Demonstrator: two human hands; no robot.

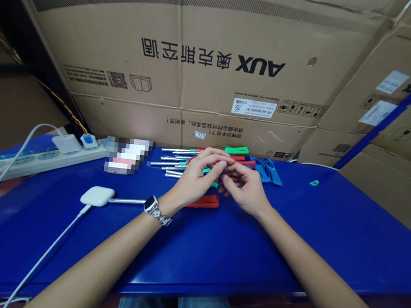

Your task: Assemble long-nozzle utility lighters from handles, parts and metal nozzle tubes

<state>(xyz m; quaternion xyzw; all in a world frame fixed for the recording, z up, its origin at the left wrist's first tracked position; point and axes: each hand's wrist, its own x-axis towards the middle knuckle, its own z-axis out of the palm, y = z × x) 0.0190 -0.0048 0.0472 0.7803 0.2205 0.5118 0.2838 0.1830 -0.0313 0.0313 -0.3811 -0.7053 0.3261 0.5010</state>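
My left hand [198, 175], with a watch [151, 204] on its wrist, meets my right hand [246, 187] above the blue table. Fingers of both hands are bent and pressed together at the tips. What lies between them, if anything, is too small and too covered to make out. Behind and under my hands lie several thin metal rods [171, 158] with coloured handles, among them a green handle [237, 150]. Closer to me, a red handle [205, 202] belongs to another rod, partly hidden by my left forearm. Blue handles [268, 172] lie just right of the pile.
A white charging case [97, 196] with a cable touches the near rod's tip. Further left are a power strip [42, 156] with plugs and a pixelated object [128, 156]. One small green piece [314, 182] lies at right. A large cardboard box [205, 89] walls off the back.
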